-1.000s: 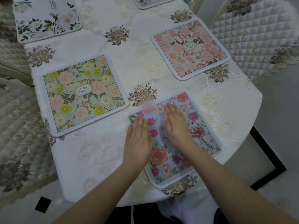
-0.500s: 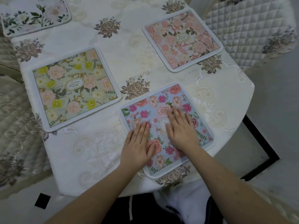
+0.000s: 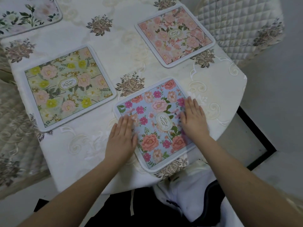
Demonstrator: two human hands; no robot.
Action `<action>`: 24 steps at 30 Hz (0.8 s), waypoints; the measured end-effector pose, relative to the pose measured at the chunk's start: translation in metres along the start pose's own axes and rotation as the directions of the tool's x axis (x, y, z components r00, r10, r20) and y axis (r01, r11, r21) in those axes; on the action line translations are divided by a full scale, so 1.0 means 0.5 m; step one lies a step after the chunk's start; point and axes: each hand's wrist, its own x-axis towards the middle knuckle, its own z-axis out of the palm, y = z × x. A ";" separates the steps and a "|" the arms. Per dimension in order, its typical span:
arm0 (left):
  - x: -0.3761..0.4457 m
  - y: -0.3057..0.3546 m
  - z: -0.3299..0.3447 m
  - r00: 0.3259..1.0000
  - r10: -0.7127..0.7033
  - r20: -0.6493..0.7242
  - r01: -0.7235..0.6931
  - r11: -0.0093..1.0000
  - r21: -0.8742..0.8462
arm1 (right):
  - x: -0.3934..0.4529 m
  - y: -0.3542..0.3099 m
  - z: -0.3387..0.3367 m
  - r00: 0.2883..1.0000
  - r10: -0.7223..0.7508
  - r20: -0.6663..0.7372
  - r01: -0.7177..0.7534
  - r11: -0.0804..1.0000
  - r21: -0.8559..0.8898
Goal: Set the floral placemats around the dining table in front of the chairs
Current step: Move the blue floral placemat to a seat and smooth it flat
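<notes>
Both hands, left hand (image 3: 122, 138) and right hand (image 3: 193, 119), lie flat with straight fingers on opposite edges of the blue placemat (image 3: 157, 122), probably to smooth and square it at the table (image 3: 101, 145) edge.

four floral placemats (image 3: 154, 122), two hands (image 3: 122, 141), one quilted chair (image 3: 237, 27)

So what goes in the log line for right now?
left hand: flat on blue placemat | right hand: flat on it | step: smoothing
</notes>
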 end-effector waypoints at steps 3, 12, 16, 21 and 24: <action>-0.025 0.083 0.001 0.997 0.082 -0.003 -0.082 0.991 -0.102 | -0.053 -0.071 0.008 0.995 -0.103 0.003 0.102 0.992 0.068; -0.092 0.144 0.070 0.962 0.271 0.023 -0.271 0.963 -0.006 | -0.149 -0.078 0.086 0.983 -0.175 0.056 0.177 0.983 -0.041; -0.087 0.118 0.072 0.950 0.306 0.057 -0.309 0.950 0.046 | -0.151 -0.058 0.078 0.989 -0.144 0.039 0.147 0.985 -0.092; -0.059 0.064 0.062 0.942 0.315 0.120 -0.324 0.944 0.066 | -0.128 -0.004 0.053 0.997 -0.074 0.021 0.075 0.994 -0.082; -0.036 0.031 0.049 0.933 0.322 0.162 -0.336 0.939 0.071 | -0.106 0.040 0.038 1.000 0.007 0.010 -0.006 0.996 -0.089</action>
